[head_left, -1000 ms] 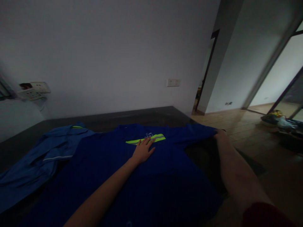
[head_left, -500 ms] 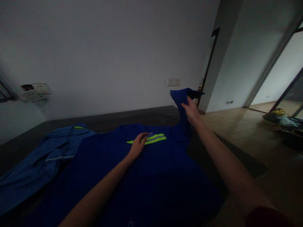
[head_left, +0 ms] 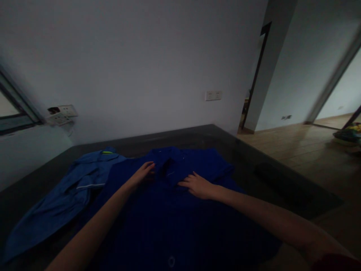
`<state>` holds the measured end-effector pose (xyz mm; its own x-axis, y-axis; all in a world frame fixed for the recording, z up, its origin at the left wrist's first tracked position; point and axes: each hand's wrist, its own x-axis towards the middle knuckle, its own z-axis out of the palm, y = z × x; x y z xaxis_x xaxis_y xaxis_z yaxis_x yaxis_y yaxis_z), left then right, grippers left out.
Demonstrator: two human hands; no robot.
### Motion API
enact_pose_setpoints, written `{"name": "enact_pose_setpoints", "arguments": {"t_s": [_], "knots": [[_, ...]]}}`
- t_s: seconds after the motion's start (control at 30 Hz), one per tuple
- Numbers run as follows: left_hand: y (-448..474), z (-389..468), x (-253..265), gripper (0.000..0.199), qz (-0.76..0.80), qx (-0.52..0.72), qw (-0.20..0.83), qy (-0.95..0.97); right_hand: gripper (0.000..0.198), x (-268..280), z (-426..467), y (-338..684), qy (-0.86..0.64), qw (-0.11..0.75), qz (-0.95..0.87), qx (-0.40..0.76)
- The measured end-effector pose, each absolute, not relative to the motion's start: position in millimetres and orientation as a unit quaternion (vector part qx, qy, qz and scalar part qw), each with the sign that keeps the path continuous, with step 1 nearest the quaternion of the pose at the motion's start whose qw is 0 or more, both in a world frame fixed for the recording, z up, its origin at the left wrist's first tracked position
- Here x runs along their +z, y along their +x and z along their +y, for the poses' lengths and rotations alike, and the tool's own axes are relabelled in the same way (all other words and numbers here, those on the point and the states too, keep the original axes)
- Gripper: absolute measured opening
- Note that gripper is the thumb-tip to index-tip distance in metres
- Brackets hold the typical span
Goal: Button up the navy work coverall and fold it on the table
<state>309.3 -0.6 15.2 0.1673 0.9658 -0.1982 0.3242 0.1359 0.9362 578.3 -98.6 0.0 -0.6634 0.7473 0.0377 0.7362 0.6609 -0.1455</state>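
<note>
A dark blue work jacket (head_left: pixel 175 218) lies spread on a dark table, its collar (head_left: pixel 166 151) at the far side. Over the upper right chest a sleeve is folded inward, and the bright reflective strip there is covered. My right hand (head_left: pixel 199 185) rests on this folded part with its fingers spread, palm down. To the left of the collar, my left hand (head_left: pixel 143 172) is over the jacket with its fingers stretched out. Whether its fingertips press on the cloth is too dark to make out.
A lighter blue jacket (head_left: pixel 84 177) with a white stripe lies on the table's left, partly under the dark one. The dark table (head_left: pixel 225 145) meets a grey wall behind. A dark, indistinct object (head_left: pixel 282 184) lies at the right. Wall sockets (head_left: pixel 213 95) are above the table.
My right hand has brought the raised sleeve down and inward over the chest and has let go of it. My left hand has shifted left, off the reflective strip. The view has turned slightly left.
</note>
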Motion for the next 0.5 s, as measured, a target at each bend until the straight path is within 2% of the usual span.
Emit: {"name": "enact_pose_setpoints", "arguments": {"t_s": [0.13, 0.23, 0.4, 0.5], "knots": [[347, 5, 19, 0.04, 0.519, 0.333, 0.225, 0.755, 0.045, 3, -105, 581, -0.406, 0.069, -0.909, 0.064], [381, 0, 26, 0.046, 0.47, 0.281, 0.088, 0.832, 0.044, -2, -109, 583, -0.414, 0.084, -0.903, 0.075], [411, -11, 31, 0.073, 0.537, 0.11, 0.044, 0.835, 0.051, -13, -108, 588, -0.423, 0.127, -0.892, 0.093], [410, -13, 33, 0.07, 0.575, 0.062, 0.025, 0.815, 0.053, -15, -105, 585, -0.432, 0.153, -0.884, 0.094]]}}
